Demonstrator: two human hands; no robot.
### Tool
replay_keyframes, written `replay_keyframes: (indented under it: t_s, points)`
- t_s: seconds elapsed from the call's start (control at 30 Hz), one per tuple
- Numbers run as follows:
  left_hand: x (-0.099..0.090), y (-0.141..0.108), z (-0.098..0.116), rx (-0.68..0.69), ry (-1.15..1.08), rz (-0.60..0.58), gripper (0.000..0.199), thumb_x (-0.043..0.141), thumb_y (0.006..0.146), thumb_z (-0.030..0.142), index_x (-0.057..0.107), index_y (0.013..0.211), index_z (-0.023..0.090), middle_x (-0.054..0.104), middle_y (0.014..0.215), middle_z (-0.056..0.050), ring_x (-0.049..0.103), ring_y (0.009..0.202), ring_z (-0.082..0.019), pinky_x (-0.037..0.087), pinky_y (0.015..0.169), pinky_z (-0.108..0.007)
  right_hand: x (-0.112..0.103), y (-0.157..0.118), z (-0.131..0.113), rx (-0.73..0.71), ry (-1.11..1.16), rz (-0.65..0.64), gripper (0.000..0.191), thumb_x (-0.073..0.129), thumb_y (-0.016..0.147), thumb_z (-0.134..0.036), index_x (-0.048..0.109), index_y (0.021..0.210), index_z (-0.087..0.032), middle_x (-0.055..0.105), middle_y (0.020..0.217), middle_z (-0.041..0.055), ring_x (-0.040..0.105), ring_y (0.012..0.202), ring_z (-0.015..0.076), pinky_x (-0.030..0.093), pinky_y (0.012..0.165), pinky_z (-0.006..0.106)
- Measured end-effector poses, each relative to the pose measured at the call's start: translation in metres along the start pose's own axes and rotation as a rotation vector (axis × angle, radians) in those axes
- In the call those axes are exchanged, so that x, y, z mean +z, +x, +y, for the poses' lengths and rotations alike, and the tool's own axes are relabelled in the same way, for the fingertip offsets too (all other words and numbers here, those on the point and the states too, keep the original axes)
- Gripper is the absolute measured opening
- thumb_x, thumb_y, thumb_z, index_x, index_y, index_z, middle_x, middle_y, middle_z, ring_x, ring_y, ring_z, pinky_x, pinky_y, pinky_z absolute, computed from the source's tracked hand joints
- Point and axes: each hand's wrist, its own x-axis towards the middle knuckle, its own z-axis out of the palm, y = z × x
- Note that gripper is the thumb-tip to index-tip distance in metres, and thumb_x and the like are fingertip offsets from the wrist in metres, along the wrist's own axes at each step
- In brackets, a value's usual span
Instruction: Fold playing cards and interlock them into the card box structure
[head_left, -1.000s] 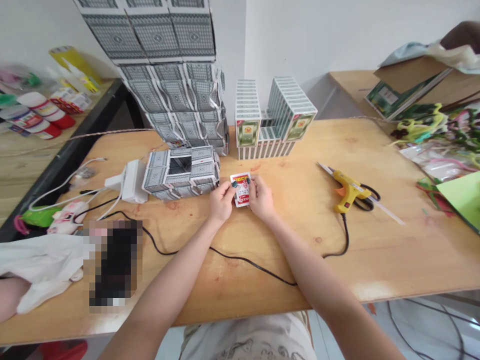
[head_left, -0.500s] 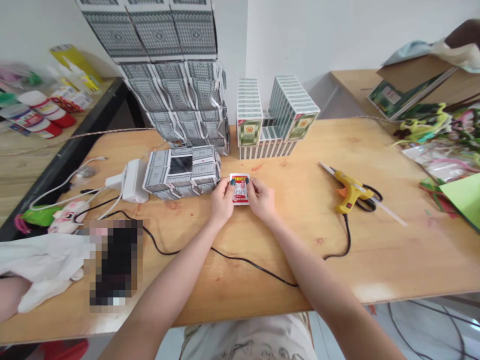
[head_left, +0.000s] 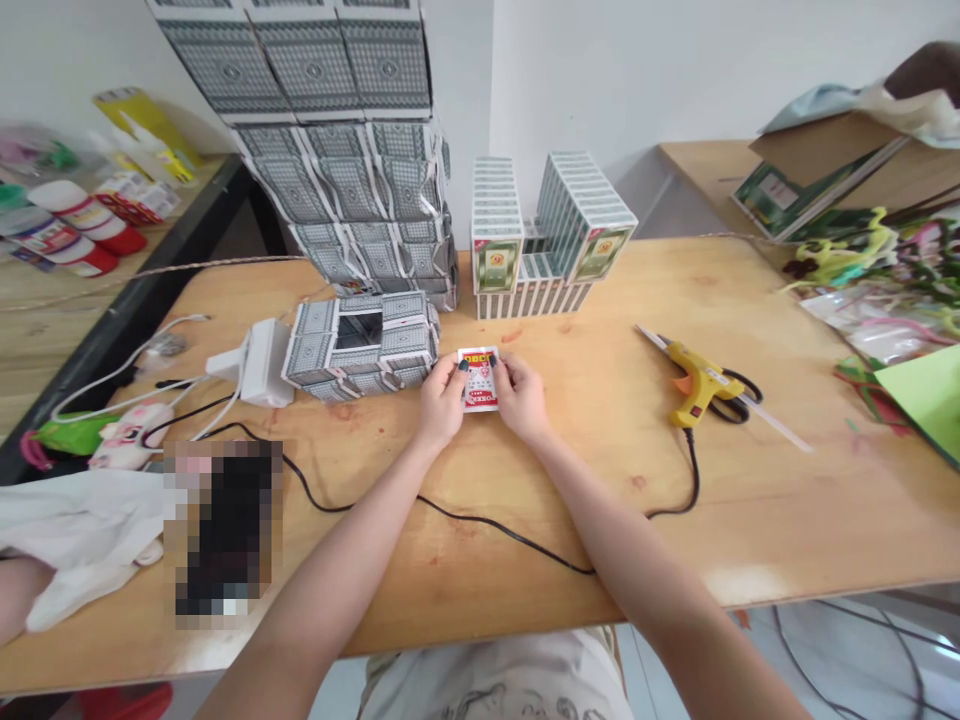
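Note:
Between my hands, on or just over the wooden table point(head_left: 495, 580), is a red-and-white playing card point(head_left: 480, 382) with print on its face; whether it is one card or a deck I cannot tell. My left hand point(head_left: 444, 395) grips its left edge, thumb on top. On the right edge, my right hand point(head_left: 521, 393) pinches it the same way. Just left of my hands lies a hollow block of folded grey-patterned cards point(head_left: 311, 345). Behind it rises a tall tower of the same cards point(head_left: 315, 75). Card boxes point(head_left: 499, 262) stand stacked beyond my hands.
A yellow glue gun point(head_left: 701, 383) lies at right beside black-handled scissors point(head_left: 739, 400); its black cord point(head_left: 495, 520) runs under my arms. At left are a white power strip point(head_left: 266, 365), a blurred-out dark object point(head_left: 229, 530) and another person's white sleeve point(head_left: 97, 530).
Both hands keep their grip on the playing card in nearly the same place. The whole view has shifted very slightly; nothing else visibly moved.

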Motion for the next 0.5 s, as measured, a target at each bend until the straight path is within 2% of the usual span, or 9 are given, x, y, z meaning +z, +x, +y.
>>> replay_keyframes:
  t_s: [0.17,0.27,0.37,0.5]
  points:
    - [-0.001,0.001,-0.002,-0.008,-0.007,-0.051,0.023,0.047,0.077,0.024,0.056,0.097,0.018,0.064,0.088,-0.003,0.059,0.079,-0.015,0.048,0.069,-0.026,-0.001,-0.001,0.003,0.026,-0.074,0.02,0.018,0.04,0.084,-0.035,0.048,0.082,-0.019,0.054,0.067,0.0002,0.05,0.059,0.0127,0.039,0.055,0.024]
    - [-0.002,0.002,-0.003,-0.015,0.005,-0.054,0.02,0.047,0.077,0.025,0.056,0.093,0.018,0.063,0.082,-0.002,0.058,0.072,-0.014,0.047,0.064,-0.025,-0.004,-0.001,0.004,0.008,-0.096,0.01,0.015,0.04,0.083,-0.033,0.045,0.076,-0.02,0.051,0.064,-0.0016,0.048,0.058,0.0119,0.038,0.055,0.024]
    - [-0.003,0.002,-0.002,-0.025,0.02,-0.023,0.019,0.048,0.077,0.027,0.057,0.089,0.018,0.063,0.077,-0.001,0.057,0.068,-0.013,0.046,0.061,-0.023,-0.007,0.002,0.005,0.031,0.001,-0.055,0.016,0.041,0.082,-0.035,0.047,0.077,-0.02,0.051,0.065,-0.0019,0.048,0.058,0.0116,0.04,0.055,0.024]
    - [-0.004,0.003,-0.001,-0.026,-0.016,-0.02,0.02,0.05,0.075,0.027,0.06,0.089,0.018,0.065,0.083,-0.002,0.059,0.074,-0.014,0.047,0.065,-0.024,-0.01,0.006,0.004,0.08,0.159,-0.119,0.021,0.046,0.079,-0.038,0.054,0.083,-0.019,0.057,0.071,0.0003,0.053,0.064,0.0128,0.043,0.06,0.025]
